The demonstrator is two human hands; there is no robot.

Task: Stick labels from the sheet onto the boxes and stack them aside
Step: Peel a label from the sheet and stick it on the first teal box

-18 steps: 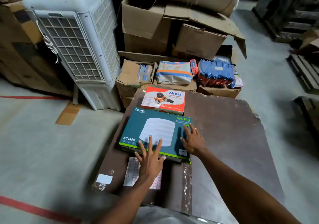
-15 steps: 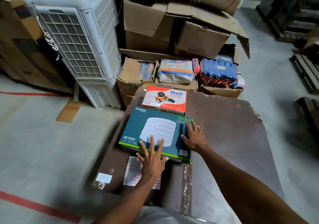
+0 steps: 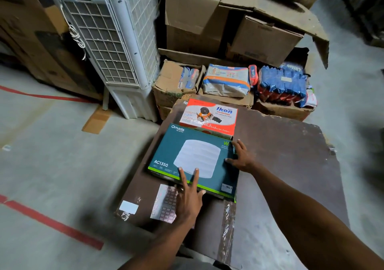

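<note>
The left hand lies with straight fingers spread flat on the near edge of the teal box, its palm over the worktop just in front of that edge, while its thumb reaches along the box's near side. The right hand rests at the box's right edge, fingers spread and relaxed, the fingertips on the top face and the thumb pointing inward across the lid; neither hand curls round anything. The teal box lies flat on the brown worktop between the two hands, printed with a white disc, "Omada" and "AC1350", and bears a small pale label at its near right corner. The label sheet lies flat on the worktop just in front of the box's near edge, partly covered by the left hand and wrist. A separate white label is stuck to the worktop to the left of the sheet. Touching the far edge of the teal box, an orange and white box marked "Ikon" lies flat. Beyond the worktop stand open cardboard cartons and lower cartons holding blue packets and a wrapped pack. A white air cooler stands to the left on the concrete floor, which carries red tape lines.
</note>
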